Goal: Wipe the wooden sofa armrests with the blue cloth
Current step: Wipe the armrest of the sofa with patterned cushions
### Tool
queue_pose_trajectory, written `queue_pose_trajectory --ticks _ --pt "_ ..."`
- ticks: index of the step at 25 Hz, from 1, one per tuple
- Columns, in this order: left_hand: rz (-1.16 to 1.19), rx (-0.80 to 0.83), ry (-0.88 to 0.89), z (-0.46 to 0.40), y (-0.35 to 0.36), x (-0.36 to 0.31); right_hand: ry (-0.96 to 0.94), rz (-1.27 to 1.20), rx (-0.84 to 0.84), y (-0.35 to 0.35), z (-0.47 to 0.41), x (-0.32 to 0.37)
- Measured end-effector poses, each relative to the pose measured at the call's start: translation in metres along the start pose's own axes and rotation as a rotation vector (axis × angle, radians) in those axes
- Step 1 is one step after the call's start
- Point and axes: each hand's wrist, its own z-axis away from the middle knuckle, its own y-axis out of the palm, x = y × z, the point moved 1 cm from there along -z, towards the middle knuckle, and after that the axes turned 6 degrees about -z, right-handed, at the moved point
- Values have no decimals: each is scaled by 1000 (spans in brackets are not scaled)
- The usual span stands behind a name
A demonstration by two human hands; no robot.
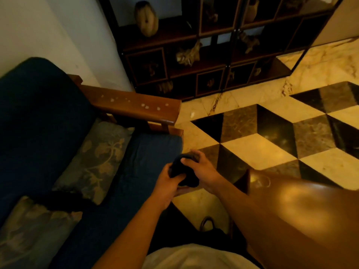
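Note:
A dark blue cloth (182, 171) is bunched between both my hands, just off the front corner of the sofa seat. My left hand (167, 183) grips its lower left side and my right hand (200, 167) holds its top and right side. The wooden armrest (134, 104) lies farther away, up and left of my hands, with small pale specks scattered on its top. It caps the right end of a sofa with a dark blue seat cushion (139, 158).
Two grey floral pillows (99, 156) lie on the sofa. A dark wooden display shelf (206, 61) with ornaments stands against the wall behind the armrest. A glossy brown table corner (303, 208) juts in at the right. The floor (262, 148) is patterned marble.

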Motion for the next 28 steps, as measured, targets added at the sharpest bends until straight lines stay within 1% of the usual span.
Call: queue_pose_trajectory --ticks 3,5,6,8,10,12,15,17,20,22,25,28 --pt "-86 -131 26 -35 0 -38 13 126 129 1 -48 37" --pt "-131 -243 38 -64 0 -55 -22 239 184 12 -86 51" --pt "-139 -300 47 -82 -1 -63 -51 291 167 19 -108 57" --pt "-134 -376 43 -124 -4 -79 -53 376 61 34 -151 70" --pt "-98 -374 32 -172 -11 -92 28 410 -4 41 -201 84" --pt "-81 -332 -5 -215 -19 -104 82 435 22 42 -246 97" --pt "1 -218 -128 -268 -32 -124 137 513 31 47 -307 128" --pt "46 -186 -215 -295 -44 -136 184 609 41 50 -344 144" --pt "179 -251 -371 -326 -64 -151 203 710 43 52 -401 162" --pt "255 -283 -468 -343 -73 -152 206 903 67 51 -433 168" --pt "283 -430 -511 -364 -76 -137 91 1200 175 51 -482 168" --pt "325 -513 -524 -374 -72 -138 -46 1336 336 66 -521 164"
